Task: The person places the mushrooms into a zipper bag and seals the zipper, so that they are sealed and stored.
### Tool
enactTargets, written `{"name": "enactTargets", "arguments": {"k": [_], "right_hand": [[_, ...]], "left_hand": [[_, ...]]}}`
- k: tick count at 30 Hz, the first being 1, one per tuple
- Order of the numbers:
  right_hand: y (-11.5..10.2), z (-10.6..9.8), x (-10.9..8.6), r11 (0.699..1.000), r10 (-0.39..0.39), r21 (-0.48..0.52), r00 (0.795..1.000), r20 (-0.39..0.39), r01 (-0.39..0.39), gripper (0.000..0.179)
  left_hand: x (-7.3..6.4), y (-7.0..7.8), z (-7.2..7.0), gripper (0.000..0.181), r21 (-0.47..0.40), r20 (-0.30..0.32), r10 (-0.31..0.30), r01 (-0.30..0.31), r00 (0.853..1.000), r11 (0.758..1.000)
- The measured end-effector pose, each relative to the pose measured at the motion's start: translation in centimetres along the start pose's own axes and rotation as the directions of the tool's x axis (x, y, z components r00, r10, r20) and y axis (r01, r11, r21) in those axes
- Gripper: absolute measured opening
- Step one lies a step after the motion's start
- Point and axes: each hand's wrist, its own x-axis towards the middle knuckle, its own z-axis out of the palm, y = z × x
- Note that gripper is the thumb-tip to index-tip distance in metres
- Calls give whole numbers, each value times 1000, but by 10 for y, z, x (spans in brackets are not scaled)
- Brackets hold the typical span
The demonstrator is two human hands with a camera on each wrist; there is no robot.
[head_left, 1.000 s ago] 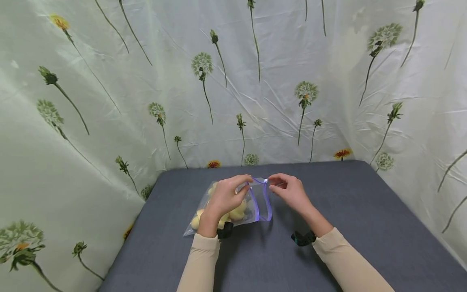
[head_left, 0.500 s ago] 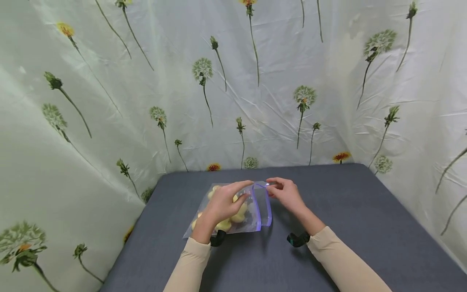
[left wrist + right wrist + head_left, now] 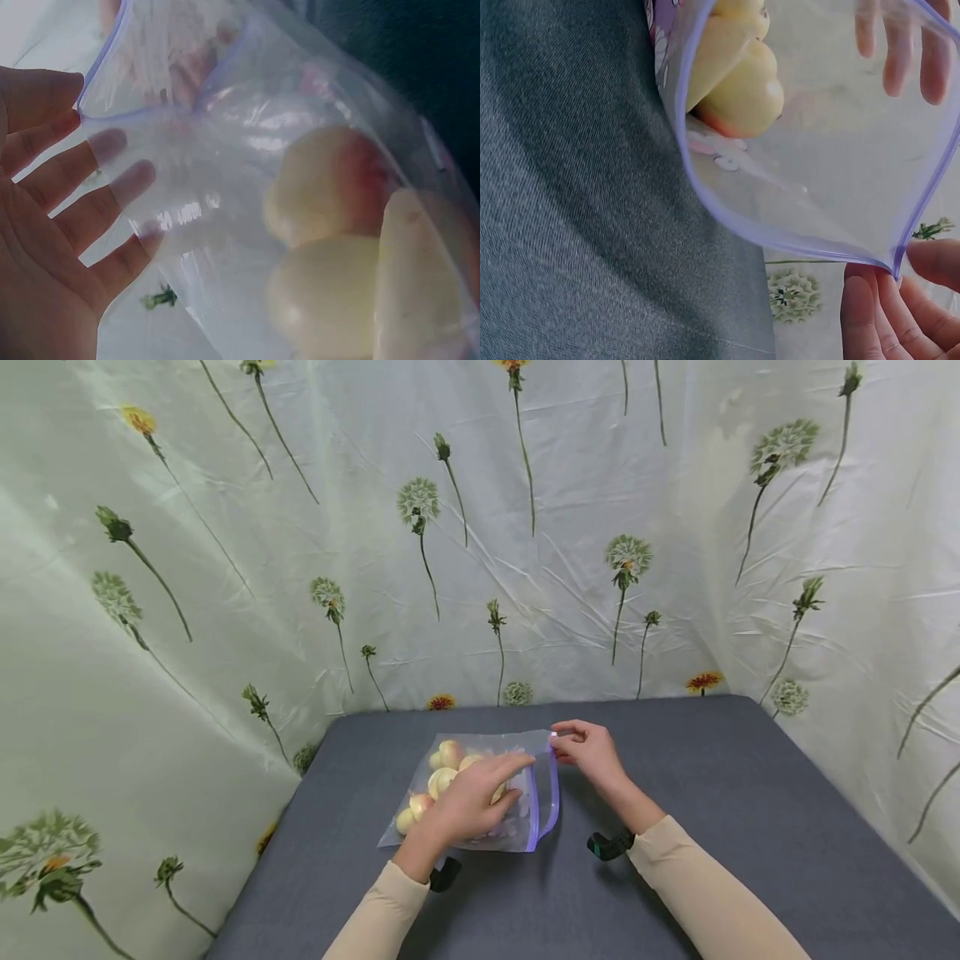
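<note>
A clear zip bag (image 3: 480, 747) with a purple zip strip lies on the table, its mouth to the right. Several pale yellow, red-tinged fruit-like pieces (image 3: 442, 781) are inside. Over the bag reaches my left hand (image 3: 468, 802), thumb and index finger spread, fingertips at the purple strip. In the left wrist view its other fingers are straight and partly seen through the plastic. At the mouth's far corner, my right hand (image 3: 592, 756) pinches the bag; the right wrist view shows the gap between the purple edges and the fruit-like pieces (image 3: 742, 97) within.
A dark grey-blue table (image 3: 660, 793) bears the bag. Behind it and at both sides hangs a pale curtain (image 3: 555, 568) printed with dandelions. A black strap (image 3: 609, 845) is on my right wrist.
My left hand has come nearer along the bag's mouth, away from the far corner, and its fingers have spread. The near edge of the bag has come nearer too. My right hand stays at the corner.
</note>
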Motion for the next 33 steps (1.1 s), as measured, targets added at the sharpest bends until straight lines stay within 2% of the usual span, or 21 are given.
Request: {"name": "enactTargets", "arguments": {"k": [5,8,13,15,20,22,27,33], "right_hand": [[3,1,5,1000,-15,-4,1000,16,15,37],[4,1,8,999,-33,-3,999,32,34,40],[3,1,10,998,-57,-2,997,44,57,43],[-7,1,6,999,-54,-1,997,58,54,44],[-8,4,8,998,-48,-24,997,57,50,43],[0,4,13,998,-54,-31,997,48,56,42],[0,5,13,999,-51,-16,997,56,52,43],[0,3,14,999,-42,-12,998,57,43,38]], "left_hand": [[0,5,9,48,35,74,10,-13,997,999],[0,8,15,48,59,137,13,-22,990,998],[-1,12,27,49,122,276,-6,-29,961,992],[-2,12,31,49,149,311,-8,-40,951,988],[-5,14,37,52,182,344,-14,-52,939,982],[-7,14,39,53,189,353,-25,-45,935,981],[-9,15,42,54,197,378,-38,-41,925,980],[2,9,37,45,174,379,-5,-65,925,983]]}}
